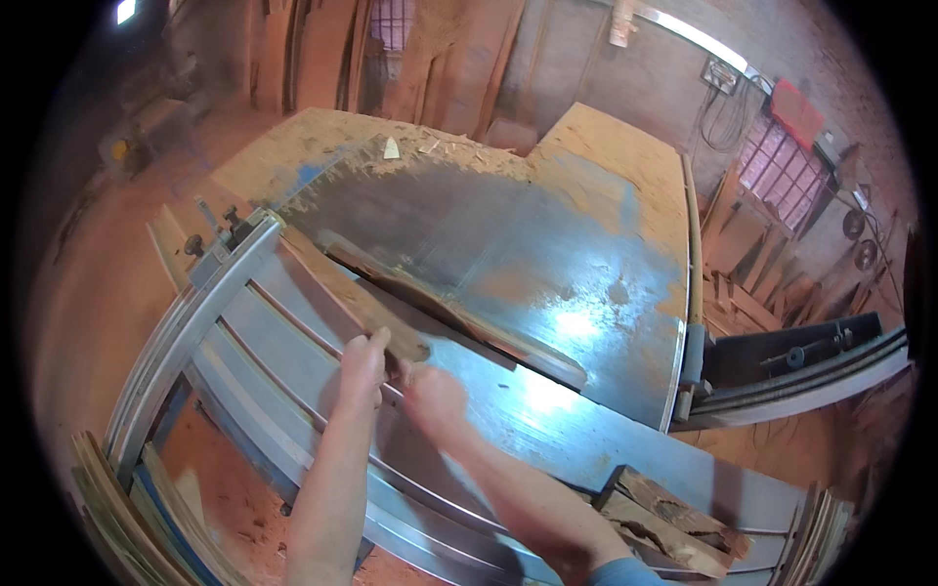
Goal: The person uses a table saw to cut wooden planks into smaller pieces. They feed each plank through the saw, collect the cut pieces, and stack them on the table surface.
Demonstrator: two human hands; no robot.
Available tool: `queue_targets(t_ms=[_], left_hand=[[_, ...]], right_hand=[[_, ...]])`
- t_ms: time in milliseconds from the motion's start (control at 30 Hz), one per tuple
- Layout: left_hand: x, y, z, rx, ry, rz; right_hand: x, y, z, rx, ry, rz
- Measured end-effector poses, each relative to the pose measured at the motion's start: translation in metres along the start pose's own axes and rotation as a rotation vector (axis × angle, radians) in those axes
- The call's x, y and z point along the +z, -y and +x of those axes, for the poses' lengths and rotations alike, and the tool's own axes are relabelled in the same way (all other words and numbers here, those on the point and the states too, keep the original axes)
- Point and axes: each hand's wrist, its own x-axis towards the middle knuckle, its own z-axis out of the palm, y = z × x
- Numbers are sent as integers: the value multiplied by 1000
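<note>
On the sliding table (pixel 469 386) of a panel saw lies a narrow wooden board (pixel 337 283), running from the far-left fence toward the middle. Its near end is between my hands. My left hand (pixel 362 371) is closed on the board's near-left edge, thumb on top. Beside it, my right hand (pixel 434 398) is closed at the same end, slightly blurred; its fingertips are partly hidden. Just beyond the board, a thin rough-edged wood strip (pixel 440 309) lies along the gap between the sliding table and the fixed steel table (pixel 469 215). No blade can be made out.
Dark-edged wood pieces (pixel 664 523) rest at the sliding table's near right. A metal crosscut fence (pixel 195 327) with clamps borders the left. Sawdust and chips (pixel 430 142) cover the far tabletop. Boards stand stacked at lower left (pixel 147 508) and against the back wall (pixel 449 68).
</note>
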Motion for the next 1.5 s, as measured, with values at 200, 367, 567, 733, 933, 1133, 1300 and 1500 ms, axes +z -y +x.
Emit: queue_targets(t_ms=[200,367,567,733,933,1133,1300,1500], left_hand=[[-44,21,-18,-2,-59,-308],[-83,43,-93,-61,-347,-498],[-106,68,-99,-37,-229,-536],[-102,57,-104,-22,-237,-481],[-98,71,-133,-3,-160,-666],[-79,93,-207,-18,16,-806],[-50,127,-291,15,42,-834],[-3,178,-383,33,-270,-395]], right_hand=[[-23,-10,-47,-80,53,29],[-127,-159,-53,17,-342,-86],[-132,-165,-10,-99,-183,-151],[-120,-177,29,82,-67,62],[-207,-227,-54,231,-192,290],[-253,-229,-170,163,-198,632],[-230,-208,-263,208,-93,939],[-194,-208,-367,330,94,1304]])
